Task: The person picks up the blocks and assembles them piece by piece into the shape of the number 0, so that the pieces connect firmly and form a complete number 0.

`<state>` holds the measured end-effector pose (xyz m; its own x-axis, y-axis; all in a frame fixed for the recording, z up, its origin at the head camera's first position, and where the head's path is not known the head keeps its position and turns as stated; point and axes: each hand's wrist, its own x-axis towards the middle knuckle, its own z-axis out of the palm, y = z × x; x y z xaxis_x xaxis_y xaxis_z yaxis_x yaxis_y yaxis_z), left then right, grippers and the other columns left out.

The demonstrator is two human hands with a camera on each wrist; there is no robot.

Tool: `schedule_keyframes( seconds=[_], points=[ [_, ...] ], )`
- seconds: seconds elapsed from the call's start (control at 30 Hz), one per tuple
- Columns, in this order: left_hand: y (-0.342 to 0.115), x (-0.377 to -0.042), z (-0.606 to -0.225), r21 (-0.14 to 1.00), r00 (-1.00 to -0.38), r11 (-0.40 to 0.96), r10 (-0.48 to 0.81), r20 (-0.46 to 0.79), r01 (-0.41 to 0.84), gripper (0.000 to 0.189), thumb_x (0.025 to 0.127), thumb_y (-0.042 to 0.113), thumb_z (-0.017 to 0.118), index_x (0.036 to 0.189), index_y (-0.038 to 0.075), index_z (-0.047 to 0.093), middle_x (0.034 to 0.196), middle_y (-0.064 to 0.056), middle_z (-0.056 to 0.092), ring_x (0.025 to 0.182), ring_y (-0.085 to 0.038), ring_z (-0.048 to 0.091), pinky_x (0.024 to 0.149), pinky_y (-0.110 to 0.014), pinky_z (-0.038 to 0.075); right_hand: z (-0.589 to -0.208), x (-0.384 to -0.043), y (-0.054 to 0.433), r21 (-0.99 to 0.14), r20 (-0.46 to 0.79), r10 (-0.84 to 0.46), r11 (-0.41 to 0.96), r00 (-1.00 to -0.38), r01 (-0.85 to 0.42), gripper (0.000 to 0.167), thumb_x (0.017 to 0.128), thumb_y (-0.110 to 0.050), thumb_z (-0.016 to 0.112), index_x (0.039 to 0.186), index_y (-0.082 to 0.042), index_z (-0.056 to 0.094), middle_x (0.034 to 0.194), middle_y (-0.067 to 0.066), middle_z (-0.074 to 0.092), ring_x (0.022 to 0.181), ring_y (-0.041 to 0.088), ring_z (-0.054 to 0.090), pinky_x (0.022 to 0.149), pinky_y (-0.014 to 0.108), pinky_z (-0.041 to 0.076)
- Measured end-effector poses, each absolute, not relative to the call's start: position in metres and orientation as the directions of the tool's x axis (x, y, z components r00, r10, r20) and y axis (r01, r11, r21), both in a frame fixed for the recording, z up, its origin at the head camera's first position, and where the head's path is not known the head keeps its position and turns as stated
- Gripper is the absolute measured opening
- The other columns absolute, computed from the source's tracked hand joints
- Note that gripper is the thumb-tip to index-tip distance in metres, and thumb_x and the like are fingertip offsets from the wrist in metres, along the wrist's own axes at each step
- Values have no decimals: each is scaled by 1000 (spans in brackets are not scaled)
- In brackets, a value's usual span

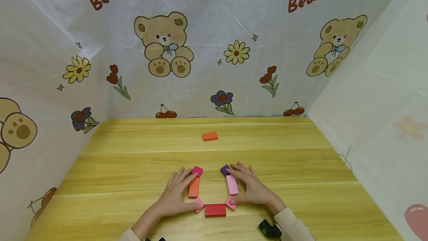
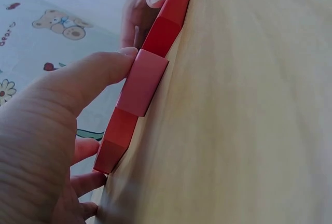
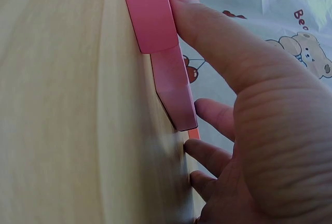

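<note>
Several small blocks form a U on the table, with a red block (image 1: 215, 210) along the near side. My left hand (image 1: 174, 196) spans the left arm of the U: its thumb touches a pink block (image 1: 198, 204), a fingertip rests at the magenta block (image 1: 197, 171), and an orange block (image 1: 193, 188) lies between. My right hand (image 1: 252, 189) mirrors it, thumb on another pink block (image 3: 151, 14) and a fingertip at the purple block (image 1: 225, 170), beside a light pink block (image 1: 232, 185). In both wrist views the fingers are spread and only gently bent.
A lone orange block (image 1: 210, 136) lies farther back on the wooden table (image 1: 150, 140). A printed bear cloth (image 1: 200, 84) rises behind the table's back edge and along its sides. A black device (image 1: 269, 230) sits at my right wrist.
</note>
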<state>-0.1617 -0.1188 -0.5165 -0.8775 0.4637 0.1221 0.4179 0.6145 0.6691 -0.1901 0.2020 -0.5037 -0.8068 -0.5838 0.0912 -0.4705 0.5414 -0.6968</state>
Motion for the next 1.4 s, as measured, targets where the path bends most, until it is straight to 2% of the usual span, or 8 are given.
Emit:
schedule_keyframes(
  seconds=[0.9, 1.17, 1.4],
  points=[
    [-119, -161, -515, 647, -879, 630, 455, 141, 430, 100, 69, 63, 76, 151, 17, 39, 157, -10, 33, 149, -41, 13, 116, -64, 7, -501, -190, 200, -715, 120, -587, 508, -801, -480, 90, 71, -41, 85, 147, -13, 45, 155, 21, 34, 147, 48, 14, 110, 73, -5],
    [-119, -161, -513, 650, -885, 638, 448, 123, 413, 101, 68, 65, 76, 150, 18, 40, 157, -8, 33, 149, -40, 13, 116, -64, 6, -503, -191, 199, -708, 109, -575, 527, -811, -469, 90, 72, -45, 84, 148, -15, 44, 156, 17, 35, 148, 45, 14, 111, 71, -4],
    [-119, -162, -513, 646, -890, 649, 442, 110, 402, 100, 68, 64, 76, 150, 18, 41, 156, -8, 34, 149, -40, 14, 116, -64, 7, -502, -190, 199, -717, 134, -576, 505, -806, -480, 89, 73, -40, 84, 147, -12, 44, 154, 20, 37, 146, 48, 15, 109, 73, -4]
  ],
)
